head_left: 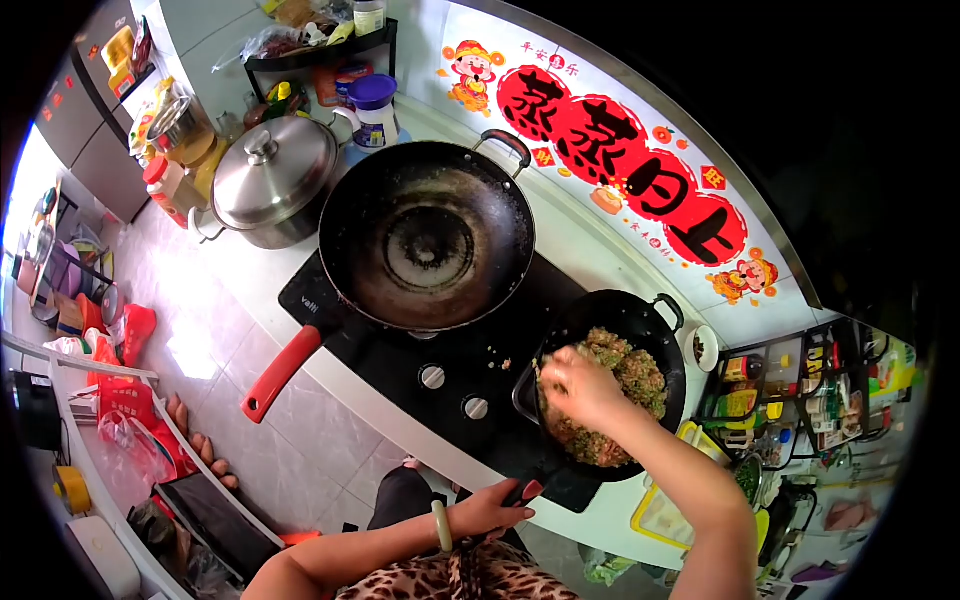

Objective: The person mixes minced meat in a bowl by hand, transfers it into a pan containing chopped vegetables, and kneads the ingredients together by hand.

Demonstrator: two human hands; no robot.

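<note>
My left hand (488, 510), with a pale bangle at its wrist, is closed around the dark handle (524, 492) of the smaller black frying pan (676, 378), near the handle's red tip. A chopped mixture of pinkish and green bits (630, 365) fills much of this pan. Over the pan's left part is my right hand (580, 388), its fingers bent and pressed together. What they hold, if anything, is hidden. Behind and to the left, a large black wok (425, 225) with a red handle (284, 373) stands on the black gas hob (395, 365).
A lidded steel pot (275, 175) stands left of the wok, near a purple-lidded jar (374, 110). A small white bowl (705, 348) sits right of the pan, with a yellow-rimmed tray (660, 512) below and a rack of bottles (790, 390) beyond. Crumbs (500, 360) lie on the hob.
</note>
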